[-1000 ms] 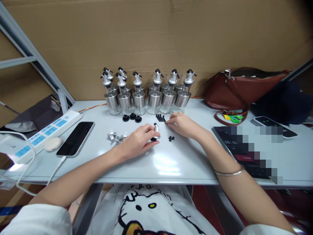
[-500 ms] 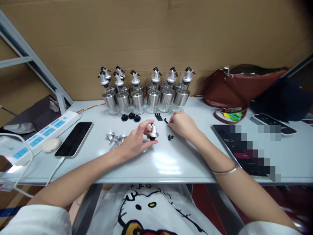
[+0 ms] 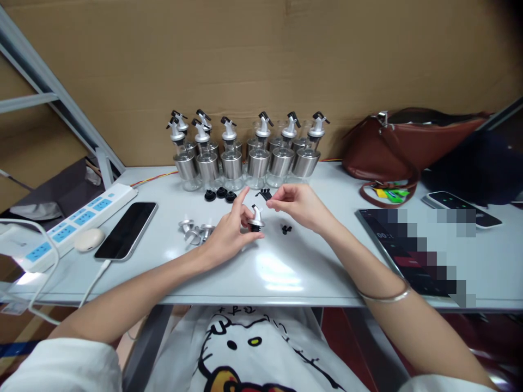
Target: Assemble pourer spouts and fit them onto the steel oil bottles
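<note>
My left hand (image 3: 237,224) grips a silver pour spout (image 3: 256,219) with a black stopper at its base, held upright above the table with the index finger raised. Just up and to the right of the spout, my right hand (image 3: 297,202) pinches a small black lever (image 3: 261,195) between thumb and fingertips. Behind that lever lie several like black levers (image 3: 266,192), partly overlapped by it in view. Several tiny black caps (image 3: 286,230) sit below my right hand. Loose silver spouts (image 3: 193,231) rest left of my left hand, and black stoppers (image 3: 221,193) lie beyond it.
Glass bottles with steel bands (image 3: 232,163) stand along the back, several topped with spouts. At left are a power strip (image 3: 84,218) and a phone (image 3: 126,231). A tablet (image 3: 392,245) and a brown handbag (image 3: 379,147) occupy the right.
My right hand has lifted the black lever and brought it left, closer to the spout. My left index finger has risen off the spout's top; the spout stays in that hand.
</note>
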`<control>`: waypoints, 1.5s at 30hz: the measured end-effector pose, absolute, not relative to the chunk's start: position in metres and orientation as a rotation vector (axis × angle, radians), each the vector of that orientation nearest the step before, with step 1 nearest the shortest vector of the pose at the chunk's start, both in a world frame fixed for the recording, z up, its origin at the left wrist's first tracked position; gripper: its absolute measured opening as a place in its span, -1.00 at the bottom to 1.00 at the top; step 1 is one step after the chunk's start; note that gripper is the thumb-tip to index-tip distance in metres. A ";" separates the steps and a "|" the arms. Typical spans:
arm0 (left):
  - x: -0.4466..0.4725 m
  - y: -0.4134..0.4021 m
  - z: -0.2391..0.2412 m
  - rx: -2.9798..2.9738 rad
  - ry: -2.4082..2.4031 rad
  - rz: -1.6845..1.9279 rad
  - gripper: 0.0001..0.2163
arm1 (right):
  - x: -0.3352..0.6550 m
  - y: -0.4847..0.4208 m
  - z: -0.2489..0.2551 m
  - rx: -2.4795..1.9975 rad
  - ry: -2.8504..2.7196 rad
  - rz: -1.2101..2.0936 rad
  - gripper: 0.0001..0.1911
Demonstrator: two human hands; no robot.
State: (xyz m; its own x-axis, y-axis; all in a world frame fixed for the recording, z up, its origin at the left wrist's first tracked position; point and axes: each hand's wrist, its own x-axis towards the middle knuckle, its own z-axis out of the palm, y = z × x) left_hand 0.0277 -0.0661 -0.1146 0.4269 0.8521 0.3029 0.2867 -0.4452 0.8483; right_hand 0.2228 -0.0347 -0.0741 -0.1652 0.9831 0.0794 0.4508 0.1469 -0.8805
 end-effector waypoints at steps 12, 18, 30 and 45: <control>0.025 -0.063 -0.114 2.027 0.928 1.011 -0.13 | 0.222 -0.039 -0.069 -1.209 -1.671 1.270 -0.66; 0.024 -0.061 -0.114 2.050 0.952 1.015 -0.26 | 0.221 -0.040 -0.068 -1.202 -1.701 1.245 -0.62; 0.022 -0.061 -0.116 2.102 0.951 1.047 -0.40 | 0.226 -0.038 -0.070 -1.175 -1.646 1.376 -0.68; 0.022 -0.070 -0.103 2.410 0.593 1.151 -0.31 | 0.240 -0.032 -0.076 -0.711 -1.586 2.143 -0.53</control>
